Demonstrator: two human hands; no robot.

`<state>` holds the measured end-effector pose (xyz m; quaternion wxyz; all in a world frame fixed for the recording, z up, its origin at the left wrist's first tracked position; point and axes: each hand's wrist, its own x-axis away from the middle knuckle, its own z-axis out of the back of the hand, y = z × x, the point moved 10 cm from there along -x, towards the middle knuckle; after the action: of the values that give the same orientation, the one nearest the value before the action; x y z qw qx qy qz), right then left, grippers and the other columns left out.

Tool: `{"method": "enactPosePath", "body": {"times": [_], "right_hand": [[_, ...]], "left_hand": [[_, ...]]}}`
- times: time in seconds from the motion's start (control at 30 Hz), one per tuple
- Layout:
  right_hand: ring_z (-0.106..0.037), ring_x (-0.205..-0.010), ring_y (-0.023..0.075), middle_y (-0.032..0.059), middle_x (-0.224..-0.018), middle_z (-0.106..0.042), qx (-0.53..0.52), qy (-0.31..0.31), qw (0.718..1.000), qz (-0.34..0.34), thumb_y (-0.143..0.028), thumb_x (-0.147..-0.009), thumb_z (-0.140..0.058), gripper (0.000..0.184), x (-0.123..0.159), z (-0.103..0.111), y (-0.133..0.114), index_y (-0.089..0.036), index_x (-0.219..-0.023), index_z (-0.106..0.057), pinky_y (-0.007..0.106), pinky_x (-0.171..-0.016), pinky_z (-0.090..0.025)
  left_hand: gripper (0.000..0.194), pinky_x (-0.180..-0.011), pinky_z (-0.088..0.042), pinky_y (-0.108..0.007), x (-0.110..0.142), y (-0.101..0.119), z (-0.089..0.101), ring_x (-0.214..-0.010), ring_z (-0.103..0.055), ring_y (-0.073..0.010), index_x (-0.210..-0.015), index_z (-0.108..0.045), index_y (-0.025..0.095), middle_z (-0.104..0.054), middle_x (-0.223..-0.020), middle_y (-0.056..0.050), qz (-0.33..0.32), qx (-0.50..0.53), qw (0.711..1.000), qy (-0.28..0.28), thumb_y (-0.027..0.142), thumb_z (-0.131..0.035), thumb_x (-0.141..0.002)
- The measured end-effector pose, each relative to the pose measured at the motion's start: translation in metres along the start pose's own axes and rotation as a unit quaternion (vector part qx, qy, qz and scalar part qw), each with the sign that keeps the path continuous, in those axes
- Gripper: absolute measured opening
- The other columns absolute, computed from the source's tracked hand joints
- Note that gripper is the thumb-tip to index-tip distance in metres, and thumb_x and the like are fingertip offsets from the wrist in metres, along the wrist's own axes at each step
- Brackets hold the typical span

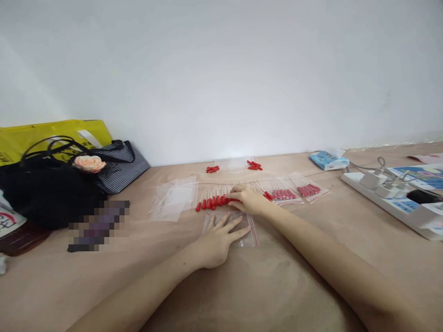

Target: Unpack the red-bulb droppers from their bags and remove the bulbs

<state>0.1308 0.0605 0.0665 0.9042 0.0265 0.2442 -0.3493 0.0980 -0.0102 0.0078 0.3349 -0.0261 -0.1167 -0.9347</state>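
My left hand lies flat with its fingers spread on a clear zip bag that has a red seal line. Just beyond it, my right hand reaches into a row of glass droppers with red rubber bulbs. Its thumb and fingers close around a red bulb in that row, and the palm hides part of the row. The thin clear tubes point away from me toward the wall. To the right of my right hand, two clear bags of droppers lie flat, with several in each.
Flat empty bags are stacked left of the row. Loose red bulbs lie near the wall. A power strip with plugs and a blue tissue pack are at right. Bags crowd the left side.
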Motion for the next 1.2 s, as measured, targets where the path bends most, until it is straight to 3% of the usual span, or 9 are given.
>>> {"method": "enactPosePath", "body": {"times": [0.17, 0.33, 0.47, 0.57, 0.7, 0.87, 0.97, 1.1, 1.2], "right_hand": [[-0.054, -0.086, 0.0188, 0.0089, -0.091, -0.060, -0.008, 0.057, 0.998, -0.036, -0.031, -0.082, -0.049, 0.027, 0.013, 0.017, 0.010, -0.016, -0.103, -0.059, 0.032, -0.077, -0.040], [-0.055, -0.077, 0.0169, 0.0074, -0.082, -0.060, -0.014, 0.157, 0.984, -0.086, -0.025, -0.084, -0.044, 0.020, 0.059, 0.043, 0.028, -0.018, -0.091, -0.061, 0.032, -0.072, -0.041], [-0.055, -0.075, 0.0162, 0.0072, -0.083, -0.059, -0.028, 0.152, 0.986, -0.069, -0.021, -0.083, -0.044, 0.018, 0.097, 0.047, 0.029, -0.019, -0.091, -0.059, 0.031, -0.067, -0.044], [-0.056, -0.075, 0.0161, 0.0071, -0.084, -0.058, -0.026, 0.147, 0.987, -0.068, -0.020, -0.082, -0.044, 0.018, 0.112, 0.049, 0.029, -0.020, -0.093, -0.059, 0.031, -0.066, -0.046], [-0.056, -0.077, 0.0163, 0.0078, -0.087, -0.058, -0.008, 0.148, 0.987, -0.057, -0.018, -0.082, -0.044, 0.019, 0.113, 0.051, 0.025, -0.020, -0.093, -0.058, 0.031, -0.066, -0.046], [-0.055, -0.078, 0.0166, 0.0090, -0.089, -0.058, 0.034, 0.110, 0.993, -0.018, -0.017, -0.081, -0.043, 0.019, 0.107, 0.038, 0.015, -0.018, -0.091, -0.059, 0.031, -0.068, -0.046], [-0.054, -0.077, 0.0156, 0.0084, -0.088, -0.057, 0.030, 0.115, 0.993, -0.011, -0.016, -0.080, -0.044, 0.018, 0.106, 0.035, 0.015, -0.018, -0.090, -0.059, 0.029, -0.067, -0.045], [-0.053, -0.074, 0.0148, 0.0078, -0.086, -0.057, 0.021, 0.121, 0.992, -0.008, -0.015, -0.080, -0.045, 0.018, 0.104, 0.035, 0.016, -0.017, -0.090, -0.059, 0.028, -0.066, -0.044], [-0.053, -0.074, 0.0147, 0.0077, -0.085, -0.058, 0.026, 0.124, 0.992, -0.007, -0.015, -0.080, -0.045, 0.018, 0.104, 0.036, 0.014, -0.017, -0.089, -0.060, 0.028, -0.065, -0.043]], "left_hand": [[0.033, -0.095, -0.032, -0.043, 0.004, -0.014, 0.034, -0.109, -0.046, -0.0215, -0.105, -0.057, 0.026, -0.054, -0.117, -0.004, 0.015, 0.044, 0.991, 0.123, 0.015, -0.042, -0.078], [0.015, -0.079, -0.042, -0.033, 0.006, -0.043, 0.049, -0.087, -0.053, -0.0185, -0.085, -0.059, 0.019, -0.058, -0.092, -0.005, 0.086, 0.098, 0.970, 0.205, 0.029, -0.051, -0.077], [0.025, -0.079, -0.041, -0.033, -0.001, -0.052, 0.045, -0.089, -0.052, -0.0195, -0.089, -0.056, 0.020, -0.056, -0.096, -0.004, 0.111, 0.113, 0.971, 0.179, 0.035, -0.059, -0.070], [0.040, -0.072, -0.042, -0.029, -0.006, -0.056, 0.039, -0.088, -0.053, -0.0200, -0.096, -0.053, 0.020, -0.056, -0.097, -0.004, 0.148, 0.143, 0.971, 0.119, 0.036, -0.066, -0.061], [0.032, -0.051, -0.037, -0.021, -0.006, -0.053, 0.023, -0.061, -0.053, -0.0133, -0.084, -0.054, 0.018, -0.055, -0.069, 0.003, 0.180, 0.207, 0.962, 0.005, 0.030, -0.067, -0.057], [0.019, -0.049, -0.036, -0.019, 0.009, -0.050, 0.037, -0.055, -0.047, -0.0100, -0.067, -0.050, 0.018, -0.050, -0.060, 0.004, 0.138, 0.299, 0.944, 0.035, 0.035, -0.059, -0.065], [0.025, -0.057, -0.041, -0.022, 0.028, -0.085, 0.058, -0.060, -0.050, -0.0111, -0.067, -0.051, 0.017, -0.053, -0.063, 0.003, 0.161, 0.337, 0.923, 0.096, 0.041, -0.056, -0.067], [0.024, -0.051, -0.041, -0.023, 0.084, -0.186, 0.085, -0.052, -0.052, -0.0125, -0.065, -0.048, 0.016, -0.053, -0.055, 0.003, 0.373, 0.302, 0.839, 0.257, 0.038, -0.059, -0.062], [0.020, -0.049, -0.040, -0.024, 0.115, -0.229, 0.086, -0.047, -0.050, -0.0135, -0.071, -0.048, 0.015, -0.050, -0.050, 0.003, 0.453, 0.241, 0.807, 0.293, 0.031, -0.058, -0.063]]}}
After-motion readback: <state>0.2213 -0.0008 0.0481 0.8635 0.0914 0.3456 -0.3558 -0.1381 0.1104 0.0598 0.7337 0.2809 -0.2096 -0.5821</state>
